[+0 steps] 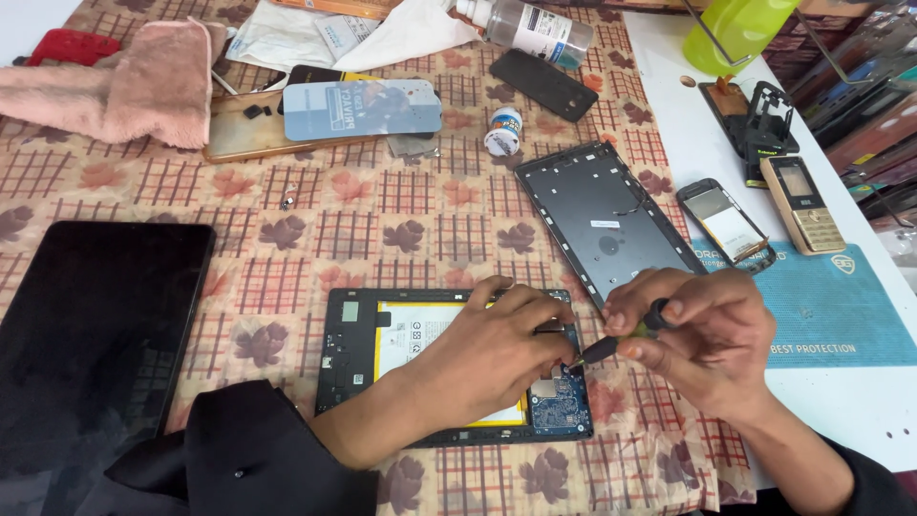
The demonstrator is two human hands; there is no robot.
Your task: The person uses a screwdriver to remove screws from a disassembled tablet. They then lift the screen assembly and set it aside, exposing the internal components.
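From the head camera we look down on an opened tablet (420,368) lying on a checked, leaf-patterned tablecloth (382,229), its back removed so that the white battery (415,334) and a blue circuit board (559,406) show. Our left hand (497,349) lies flat across the tablet's right half, fingers half curled and pressing down on the inside near the top right corner; it grips nothing that we can make out. Our right hand (702,334) is closed around a small screwdriver (621,336) with a dark handle and a green band, thumb and fingertips pinching its top, the tip pointing down and left to the tablet's right edge, just beside the left hand's fingers.

Just above the hands lies the tablet's dark back cover (602,220), inner side up. At the far left a large black screen panel (91,354) rests face up. Further up we see a pink cloth (143,86), a bluish screen protector sheet (363,110), a clear bottle (530,29) on its side and a black phone (544,84). To the right, on a white surface, sit a gold keypad phone (802,203), an opened small phone (726,225) and a blue mat (841,306)
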